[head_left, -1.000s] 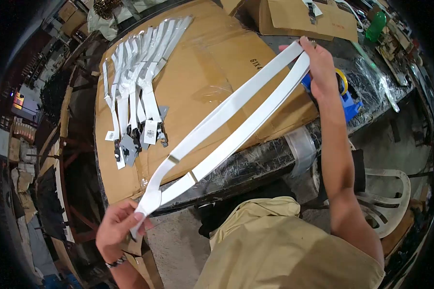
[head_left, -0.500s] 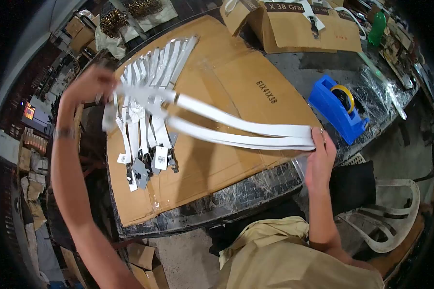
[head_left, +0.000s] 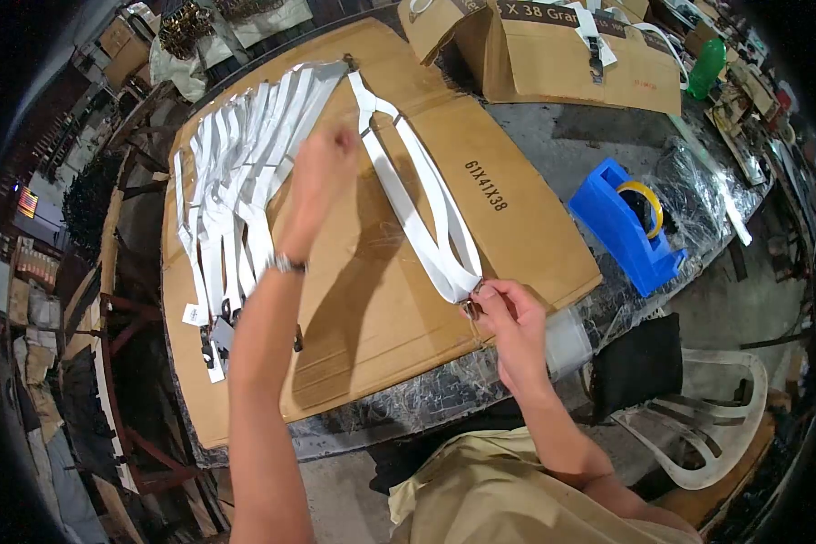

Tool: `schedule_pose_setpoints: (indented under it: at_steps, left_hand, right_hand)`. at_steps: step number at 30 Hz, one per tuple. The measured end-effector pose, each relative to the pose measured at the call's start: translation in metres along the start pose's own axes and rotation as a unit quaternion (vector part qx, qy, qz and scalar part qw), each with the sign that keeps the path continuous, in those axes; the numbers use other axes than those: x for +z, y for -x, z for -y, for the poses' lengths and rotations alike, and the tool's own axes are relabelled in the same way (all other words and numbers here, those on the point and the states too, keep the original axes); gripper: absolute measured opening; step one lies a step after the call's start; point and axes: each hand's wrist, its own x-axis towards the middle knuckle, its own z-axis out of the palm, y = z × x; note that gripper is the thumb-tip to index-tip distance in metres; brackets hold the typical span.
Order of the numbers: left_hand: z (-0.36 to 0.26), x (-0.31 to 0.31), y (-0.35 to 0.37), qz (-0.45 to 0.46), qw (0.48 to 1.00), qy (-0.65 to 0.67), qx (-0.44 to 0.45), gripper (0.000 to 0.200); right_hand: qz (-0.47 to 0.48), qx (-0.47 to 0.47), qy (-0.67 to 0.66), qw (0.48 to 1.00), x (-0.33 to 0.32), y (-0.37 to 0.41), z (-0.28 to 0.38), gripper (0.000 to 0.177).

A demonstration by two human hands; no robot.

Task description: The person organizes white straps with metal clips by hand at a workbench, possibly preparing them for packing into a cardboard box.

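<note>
White elastic suspenders [head_left: 397, 199] lie stretched over the cardboard sheet, their Y-shaped end at the top and their looped end near the front edge. My right hand [head_left: 515, 328] pinches the metal clips at that looped end. Above the cardboard, my left hand [head_left: 325, 172] is blurred, between those suspenders and the pile; its fingers cannot be made out clearly. On the left half of the cardboard is a pile of more white suspenders [head_left: 236, 172], overlapping side by side, with dark clips and a white tag [head_left: 195, 315] at the lower end. My left forearm hides part of the pile.
The brown cardboard sheet [head_left: 517, 245] covers much of the dark table. To its right stand a blue tape dispenser [head_left: 618, 227] and clear plastic wrap. An open carton [head_left: 571, 68] and a green bottle [head_left: 707, 68] are at the back. A white chair [head_left: 730, 435] stands at the lower right.
The suspenders have swung from a sideways stretch in the air to lying lengthwise on the cardboard. My left hand has moved right, off their far end; my right hand has moved left with the looped end.
</note>
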Motion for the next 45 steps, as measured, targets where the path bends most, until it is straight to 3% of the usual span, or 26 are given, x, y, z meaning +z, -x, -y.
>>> schedule_pose_setpoints:
  at_steps: [5,8,10,14,19,22,24,27,31,33,35,41,45]
  left_hand:
    - [-0.039,-0.010,0.123,0.143,0.970,0.101,-0.171,0.050]
    - [-0.084,-0.023,0.153,0.211,0.953,0.094,-0.196,0.063]
    - [-0.106,-0.028,0.164,0.259,0.930,0.115,-0.234,0.065]
    - [-0.138,-0.013,0.183,0.192,0.968,-0.022,-0.163,0.058]
    - [-0.142,0.005,0.203,0.143,0.975,-0.092,-0.145,0.054]
    - [-0.139,-0.017,0.203,0.154,0.968,-0.074,-0.184,0.047]
    - [-0.133,-0.034,0.209,0.107,0.973,-0.123,-0.165,0.042]
    - [-0.135,-0.066,0.210,0.145,0.955,-0.133,-0.223,0.039]
    - [-0.124,-0.069,0.226,0.126,0.959,-0.074,-0.244,0.041]
    - [-0.113,-0.061,0.238,0.088,0.979,-0.082,-0.163,0.041]
    - [-0.109,-0.060,0.245,0.063,0.986,-0.085,-0.128,0.038]
    - [-0.106,-0.073,0.250,0.081,0.960,0.011,-0.269,0.032]
    - [-0.103,-0.082,0.252,0.126,0.947,0.031,-0.293,0.036]
  right_hand:
    - [0.037,-0.067,0.149,0.986,-0.015,-0.004,0.019,0.028]
    - [0.058,0.054,0.034,0.996,-0.008,-0.003,0.026,0.028]
    - [0.053,0.064,0.059,0.995,-0.008,0.000,0.036,0.026]
    - [0.002,-0.033,0.191,0.981,-0.031,-0.011,0.049,0.023]
    - [-0.025,-0.091,0.443,0.892,-0.091,-0.033,0.080,0.028]
    - [-0.076,-0.193,0.473,0.856,-0.105,-0.028,0.082,0.028]
    - [-0.069,-0.181,0.466,0.863,-0.113,-0.022,0.080,0.024]
    - [-0.077,-0.201,0.463,0.860,-0.108,-0.015,0.081,0.023]
    - [-0.038,-0.254,0.564,0.785,-0.099,-0.020,0.080,0.024]
    - [-0.023,-0.272,0.616,0.739,-0.097,-0.026,0.072,0.023]
    - [-0.047,-0.246,0.616,0.747,-0.097,-0.034,0.070,0.021]
    - [-0.050,-0.232,0.628,0.741,-0.101,-0.041,0.075,0.017]
    - [-0.049,-0.236,0.625,0.743,-0.104,-0.041,0.073,0.016]
